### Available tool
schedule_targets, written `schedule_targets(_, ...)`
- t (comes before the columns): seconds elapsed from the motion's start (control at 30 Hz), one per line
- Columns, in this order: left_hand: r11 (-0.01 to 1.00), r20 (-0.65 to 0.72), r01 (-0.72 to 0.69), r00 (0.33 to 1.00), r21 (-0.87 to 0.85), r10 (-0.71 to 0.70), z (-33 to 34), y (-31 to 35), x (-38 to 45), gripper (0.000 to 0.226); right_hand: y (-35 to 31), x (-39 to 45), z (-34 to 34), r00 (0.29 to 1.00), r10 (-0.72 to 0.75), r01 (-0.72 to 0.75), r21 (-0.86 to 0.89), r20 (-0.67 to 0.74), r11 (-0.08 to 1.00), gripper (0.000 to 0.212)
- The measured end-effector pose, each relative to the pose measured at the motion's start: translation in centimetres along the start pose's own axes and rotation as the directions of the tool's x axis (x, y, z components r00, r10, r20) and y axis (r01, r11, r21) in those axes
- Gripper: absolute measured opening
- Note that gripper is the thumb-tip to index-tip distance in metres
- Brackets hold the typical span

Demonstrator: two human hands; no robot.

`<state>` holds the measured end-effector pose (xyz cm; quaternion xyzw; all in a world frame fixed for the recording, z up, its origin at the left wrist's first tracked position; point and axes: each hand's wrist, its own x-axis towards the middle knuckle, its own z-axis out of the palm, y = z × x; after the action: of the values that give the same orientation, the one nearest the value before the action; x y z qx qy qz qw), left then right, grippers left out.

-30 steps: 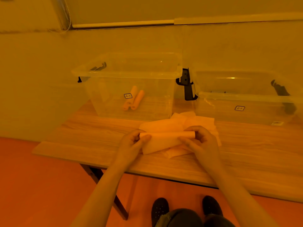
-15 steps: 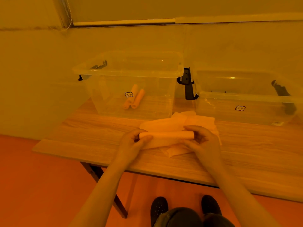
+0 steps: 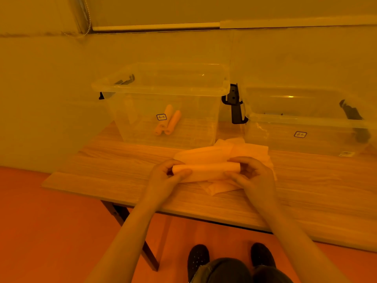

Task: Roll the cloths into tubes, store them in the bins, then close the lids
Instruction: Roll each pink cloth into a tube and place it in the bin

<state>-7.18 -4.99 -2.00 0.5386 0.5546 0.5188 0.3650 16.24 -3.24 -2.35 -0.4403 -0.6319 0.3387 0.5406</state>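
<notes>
L to R: clear left bin [image 3: 163, 111], lid off, w/ two rolled cloths [image 3: 167, 122] lying side by side on its floor. Front centre, on wooden table [image 3: 114, 166]: left hand [image 3: 166, 176], fingers curled, pinching left end of half-rolled cloth [image 3: 206, 168]; right hand [image 3: 252, 176] pinching its right end. Roll sits just above a pile of flat cloths [image 3: 234, 150], unrolled part trailing onto pile. Far R: clear right bin [image 3: 306, 127], open, black latches at both ends.
</notes>
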Motion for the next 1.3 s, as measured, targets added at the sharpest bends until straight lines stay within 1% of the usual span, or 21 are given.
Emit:
schedule_targets(0.1,1.000,0.008,0.010,1.000,-0.017,-0.010,0.0,0.0,0.0,0.009,0.0,0.0,0.0,1.000,-0.013,0.012,0.012,0.007,1.000,0.043)
schedule_targets(0.27,0.998,0.011,-0.045,0.999,-0.046,0.045,-0.2,-0.2,0.1,0.024,-0.1,0.0,0.1,1.000,0.007,-0.007,0.007,0.002,1.000,0.045)
schedule_targets(0.37,0.998,0.006,-0.062,0.998,-0.024,0.062,-0.2,-0.2,0.1,0.019,-0.1,0.1,0.1,1.000,0.007,-0.007,0.002,0.013,1.000,0.046)
schedule_targets(0.47,0.996,-0.014,-0.087,0.996,-0.023,0.086,-0.3,-0.1,0.1,0.013,-0.1,0.0,0.0,1.000,-0.021,0.022,-0.037,0.021,0.999,0.044)
schedule_targets(0.57,0.997,-0.021,-0.061,0.998,-0.054,0.059,-0.3,0.0,0.0,0.014,-0.3,0.0,0.1,1.000,-0.021,0.022,-0.058,0.018,0.998,0.039)
schedule_targets(0.7,0.994,0.009,-0.014,1.000,-0.106,0.015,-0.3,0.0,0.0,0.028,-0.2,0.0,0.1,1.000,0.001,-0.001,-0.010,0.007,1.000,0.035)
schedule_targets(0.77,0.995,-0.005,-0.009,1.000,-0.101,0.008,-0.2,0.0,0.0,0.023,-0.3,-0.1,0.2,1.000,0.002,-0.002,-0.004,0.005,1.000,0.034)
schedule_targets(0.87,0.996,-0.017,0.010,1.000,-0.087,-0.012,-0.2,0.1,-0.1,0.009,-0.5,0.0,0.1,1.000,-0.020,0.020,-0.004,0.006,1.000,0.036)
schedule_targets(0.93,0.996,-0.020,0.018,1.000,-0.083,-0.019,-0.2,0.3,-0.2,0.007,-0.5,0.0,0.1,1.000,-0.022,0.022,0.006,0.007,1.000,0.035)
schedule_targets(1.03,0.998,-0.039,-0.023,0.999,-0.060,0.021,-0.2,0.5,-0.3,0.017,-0.5,-0.1,0.1,1.000,-0.005,0.005,0.016,0.015,1.000,0.031)
schedule_targets(1.1,0.997,-0.028,-0.060,0.998,-0.055,0.059,-0.2,0.4,-0.3,0.021,-0.5,-0.1,0.1,1.000,0.005,-0.005,0.033,0.017,0.999,0.037)
schedule_targets(1.2,0.995,-0.008,-0.097,0.995,-0.033,0.096,-0.2,0.2,-0.2,0.021,-0.6,-0.1,0.1,1.000,0.018,-0.019,0.076,0.012,0.997,0.044)
schedule_targets(1.3,0.991,0.007,-0.128,0.992,-0.028,0.129,-0.2,0.7,0.1,0.020,-1.1,0.1,0.1,0.999,0.047,-0.047,0.118,0.008,0.992,0.040)
